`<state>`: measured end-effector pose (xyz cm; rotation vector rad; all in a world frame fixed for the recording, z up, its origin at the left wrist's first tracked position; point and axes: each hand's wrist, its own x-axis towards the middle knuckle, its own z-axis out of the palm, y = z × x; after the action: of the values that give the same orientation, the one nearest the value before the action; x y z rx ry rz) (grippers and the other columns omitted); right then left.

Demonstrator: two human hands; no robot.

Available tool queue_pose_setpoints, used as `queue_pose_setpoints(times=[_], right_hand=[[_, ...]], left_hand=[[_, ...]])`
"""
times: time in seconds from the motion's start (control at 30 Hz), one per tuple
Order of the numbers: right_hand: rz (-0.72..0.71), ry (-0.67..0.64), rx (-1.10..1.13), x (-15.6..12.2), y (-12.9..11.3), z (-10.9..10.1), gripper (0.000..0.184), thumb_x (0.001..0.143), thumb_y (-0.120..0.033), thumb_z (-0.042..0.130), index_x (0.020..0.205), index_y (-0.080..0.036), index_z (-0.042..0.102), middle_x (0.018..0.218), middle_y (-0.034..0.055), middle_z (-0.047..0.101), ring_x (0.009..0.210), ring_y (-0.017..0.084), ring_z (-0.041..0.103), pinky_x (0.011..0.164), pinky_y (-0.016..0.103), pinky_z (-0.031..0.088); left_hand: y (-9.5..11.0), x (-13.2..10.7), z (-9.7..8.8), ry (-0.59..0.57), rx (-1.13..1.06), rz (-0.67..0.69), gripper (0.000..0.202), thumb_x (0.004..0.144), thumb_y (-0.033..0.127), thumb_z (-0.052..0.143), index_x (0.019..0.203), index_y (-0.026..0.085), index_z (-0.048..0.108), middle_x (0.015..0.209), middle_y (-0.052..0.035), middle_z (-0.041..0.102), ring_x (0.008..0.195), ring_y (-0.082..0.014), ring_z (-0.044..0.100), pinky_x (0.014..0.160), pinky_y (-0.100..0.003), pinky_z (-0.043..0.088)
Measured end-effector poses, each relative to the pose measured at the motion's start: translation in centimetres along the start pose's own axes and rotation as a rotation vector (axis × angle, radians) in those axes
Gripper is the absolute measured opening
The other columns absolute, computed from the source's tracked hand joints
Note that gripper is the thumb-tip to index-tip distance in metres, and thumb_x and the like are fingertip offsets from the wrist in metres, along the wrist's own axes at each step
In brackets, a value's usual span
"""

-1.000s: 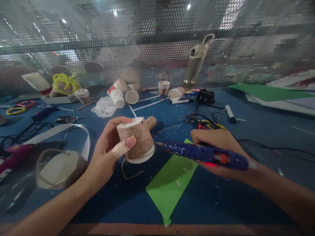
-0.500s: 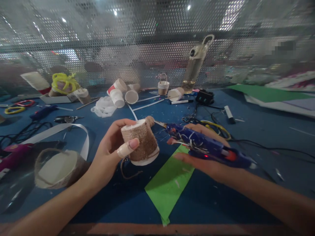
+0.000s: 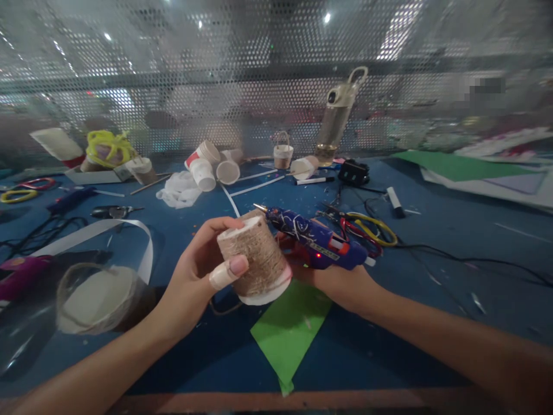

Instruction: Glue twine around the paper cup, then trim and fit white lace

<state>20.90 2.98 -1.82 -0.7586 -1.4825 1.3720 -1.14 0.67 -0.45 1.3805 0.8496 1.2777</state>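
Note:
My left hand (image 3: 201,268) is closed around a paper cup (image 3: 259,259) wrapped in brown twine, tilted above the table, its white rims showing at both ends. The thumb, with a strip of tape round it, presses on the twine. A loose twine end (image 3: 227,311) hangs below. My right hand (image 3: 328,282) holds a blue glue gun (image 3: 306,230) with a small red light on. Its metal nozzle points left, just over the cup's upper edge. The right fingers are partly hidden behind the cup. Below lies a bright green paper sheet (image 3: 289,340).
At left sit a twine-handled cup basket (image 3: 99,300), a white ribbon (image 3: 147,236) and a magenta glue gun (image 3: 26,274). Several paper cups (image 3: 203,173), a plastic bag (image 3: 179,192) and a tilted water bottle (image 3: 334,124) stand farther back. Scissors with yellow handles (image 3: 375,227) and cables lie right.
My right hand has moved left with the glue gun, bringing its fingers behind the cup. The nozzle has shifted slightly left and up. My left hand keeps the cup, now slightly lower.

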Motion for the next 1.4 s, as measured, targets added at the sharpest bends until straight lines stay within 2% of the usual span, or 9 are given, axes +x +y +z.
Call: queue_pose_setpoints(times=[0.23, 0.37, 0.47, 0.6, 0.77, 0.93, 1.07, 1.27, 1.4], right_hand=[[-0.04, 0.049, -0.092, -0.1, -0.1, -0.3, 0.031, 0.072, -0.028, 0.084, 0.09, -0.029, 0.058, 0.093, -0.0008, 0.075, 0.091, 0.023, 0.075, 0.089, 0.045, 0.063], [-0.071, 0.099, -0.158, 0.0, -1.0, -0.6, 0.018, 0.077, -0.026, 0.08, 0.087, -0.027, 0.065, 0.09, -0.002, 0.073, 0.089, 0.019, 0.073, 0.089, 0.04, 0.062], [-0.102, 0.061, -0.244, -0.3, -1.9, -1.2, 0.008, 0.083, -0.027, 0.075, 0.087, -0.025, 0.069, 0.092, -0.0011, 0.072, 0.093, 0.018, 0.07, 0.092, 0.037, 0.059], [-0.125, 0.027, -0.347, -0.8, -2.7, -2.3, 0.011, 0.081, -0.032, 0.079, 0.087, -0.027, 0.07, 0.093, -0.0013, 0.071, 0.092, 0.019, 0.068, 0.089, 0.036, 0.058], [-0.13, -0.025, -0.41, -1.1, -2.9, -3.3, 0.012, 0.081, -0.034, 0.079, 0.083, -0.028, 0.069, 0.091, -0.0008, 0.071, 0.089, 0.02, 0.068, 0.084, 0.038, 0.057], [-0.147, 0.048, -0.462, -1.5, -3.5, -2.9, 0.025, 0.072, -0.031, 0.088, 0.089, -0.033, 0.069, 0.086, -0.003, 0.074, 0.078, 0.021, 0.073, 0.066, 0.034, 0.061], [-0.233, 0.057, -0.532, -1.8, -3.9, -2.1, 0.018, 0.077, -0.03, 0.084, 0.08, -0.032, 0.067, 0.08, -0.0054, 0.074, 0.067, 0.017, 0.071, 0.057, 0.029, 0.057], [-0.317, 0.031, -0.466, -2.0, -3.8, -2.1, 0.02, 0.078, -0.024, 0.083, 0.086, -0.033, 0.066, 0.081, -0.0052, 0.074, 0.07, 0.017, 0.071, 0.059, 0.03, 0.058], [-0.231, 0.061, -0.464, -2.2, -3.9, -2.5, 0.019, 0.078, -0.029, 0.083, 0.087, -0.034, 0.068, 0.084, -0.0033, 0.074, 0.073, 0.02, 0.072, 0.058, 0.032, 0.058]], left_hand=[[0.0, -0.1, -0.1, -0.013, -0.027, 0.02, 0.037, 0.08, 0.042, 0.079, 0.112, 0.032, 0.065, 0.119, -0.0041, 0.064, 0.104, -0.0241, 0.063, 0.074, -0.03, 0.055], [0.4, 0.2, 0.1, 0.055, -0.069, -0.009, 0.036, 0.074, 0.043, 0.083, 0.105, 0.032, 0.068, 0.104, -0.002, 0.067, 0.091, -0.0225, 0.065, 0.068, -0.031, 0.055], [0.7, 0.4, 0.3, 0.088, -0.089, -0.02, 0.037, 0.071, 0.042, 0.085, 0.102, 0.032, 0.069, 0.1, -0.0011, 0.069, 0.087, -0.0228, 0.065, 0.066, -0.033, 0.056], [0.6, 0.5, 0.1, 0.105, -0.068, -0.007, 0.035, 0.074, 0.04, 0.083, 0.104, 0.031, 0.068, 0.099, -0.0004, 0.068, 0.086, -0.0199, 0.064, 0.068, -0.03, 0.055], [0.3, 0.3, -0.4, 0.056, -0.049, 0.016, 0.032, 0.083, 0.036, 0.077, 0.111, 0.031, 0.065, 0.106, -0.0016, 0.067, 0.093, -0.0189, 0.064, 0.072, -0.026, 0.055], [0.3, 0.2, -0.5, 0.034, -0.06, 0.036, 0.029, 0.086, 0.033, 0.074, 0.112, 0.029, 0.064, 0.107, -0.0002, 0.068, 0.098, -0.0166, 0.064, 0.078, -0.022, 0.054], [0.5, 0.3, -0.5, 0.033, -0.073, 0.028, 0.027, 0.088, 0.032, 0.073, 0.113, 0.03, 0.064, 0.106, 0.0012, 0.067, 0.094, -0.0137, 0.064, 0.079, -0.019, 0.054], [0.4, 0.4, -0.4, 0.062, -0.004, 0.033, 0.029, 0.083, 0.033, 0.078, 0.11, 0.03, 0.065, 0.105, 0.0006, 0.061, 0.092, -0.0127, 0.06, 0.076, -0.016, 0.052], [0.3, 0.2, -0.4, 0.044, 0.038, 0.015, 0.031, 0.085, 0.034, 0.077, 0.113, 0.031, 0.065, 0.118, -0.0013, 0.06, 0.102, -0.0157, 0.06, 0.085, -0.021, 0.052]])
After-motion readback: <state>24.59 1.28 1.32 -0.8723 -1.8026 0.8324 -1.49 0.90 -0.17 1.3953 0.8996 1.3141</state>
